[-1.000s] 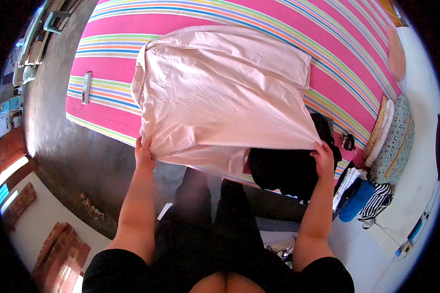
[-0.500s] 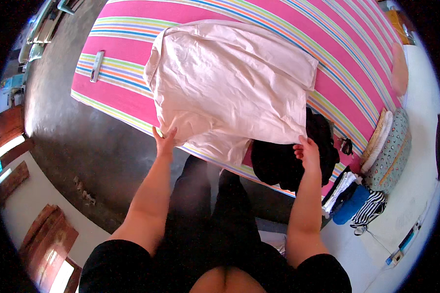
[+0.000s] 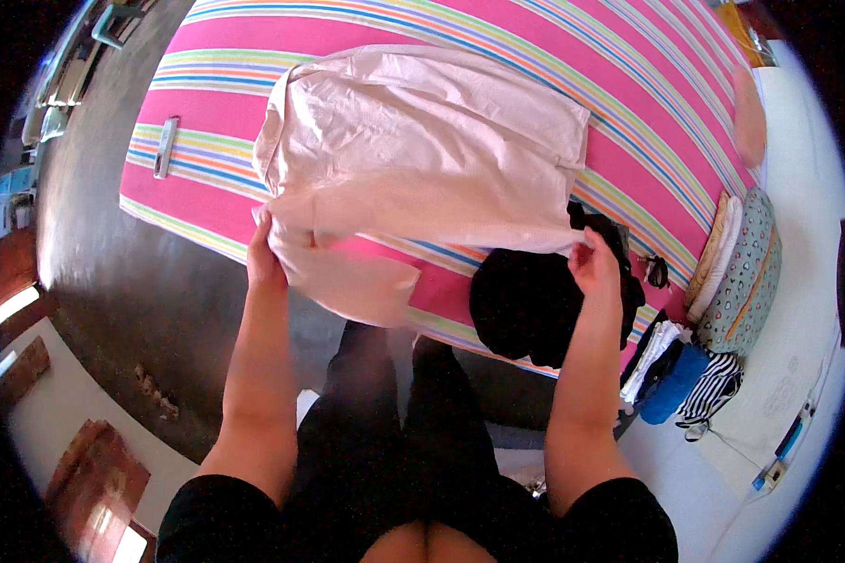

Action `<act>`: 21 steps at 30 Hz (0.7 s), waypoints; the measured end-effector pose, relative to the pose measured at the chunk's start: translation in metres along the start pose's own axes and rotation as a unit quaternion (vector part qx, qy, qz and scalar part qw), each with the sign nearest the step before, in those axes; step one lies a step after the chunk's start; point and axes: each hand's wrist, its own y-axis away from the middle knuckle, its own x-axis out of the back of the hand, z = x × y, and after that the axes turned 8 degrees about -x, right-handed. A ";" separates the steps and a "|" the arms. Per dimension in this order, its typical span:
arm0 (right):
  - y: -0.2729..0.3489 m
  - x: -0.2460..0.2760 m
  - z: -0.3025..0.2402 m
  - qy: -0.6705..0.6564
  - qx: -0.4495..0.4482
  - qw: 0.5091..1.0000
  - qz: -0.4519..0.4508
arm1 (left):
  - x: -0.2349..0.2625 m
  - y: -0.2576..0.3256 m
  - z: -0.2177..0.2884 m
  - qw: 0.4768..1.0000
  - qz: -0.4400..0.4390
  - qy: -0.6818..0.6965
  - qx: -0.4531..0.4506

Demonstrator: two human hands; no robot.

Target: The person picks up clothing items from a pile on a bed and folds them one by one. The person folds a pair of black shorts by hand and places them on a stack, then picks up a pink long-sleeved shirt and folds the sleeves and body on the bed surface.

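A pale pink shirt point(image 3: 422, 150) lies spread on a bed with a pink striped cover point(image 3: 648, 122). My left hand point(image 3: 263, 255) grips the shirt's near left edge, beside a sleeve that hangs over the bed's edge. My right hand point(image 3: 593, 265) pinches the shirt's near right corner, just above a heap of black clothing point(image 3: 526, 305) lying at the bed's near edge.
A small grey remote-like bar point(image 3: 166, 146) lies on the bed at the left. Pillows point(image 3: 746, 272) and folded clothes point(image 3: 676, 375) are stacked at the right. Dark floor point(image 3: 94, 263) runs along the bed's left side, with shelves at the far left.
The shirt has been laid further onto the bed and flattened out. Both hands moved forward with its near edge, and the view has shifted closer to the bed.
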 end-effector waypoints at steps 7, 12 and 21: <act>-0.087 -0.066 -0.013 -0.151 0.030 0.988 -0.025 | -0.062 -0.114 -0.018 0.998 0.020 0.054 -0.032; -0.108 -0.076 -0.015 -0.152 0.074 0.984 -0.048 | -0.086 -0.141 -0.010 0.997 -0.056 0.000 -0.058; -0.116 -0.081 -0.020 -0.045 0.126 0.990 -0.033 | -0.065 -0.190 -0.017 0.990 -0.118 -0.072 -0.030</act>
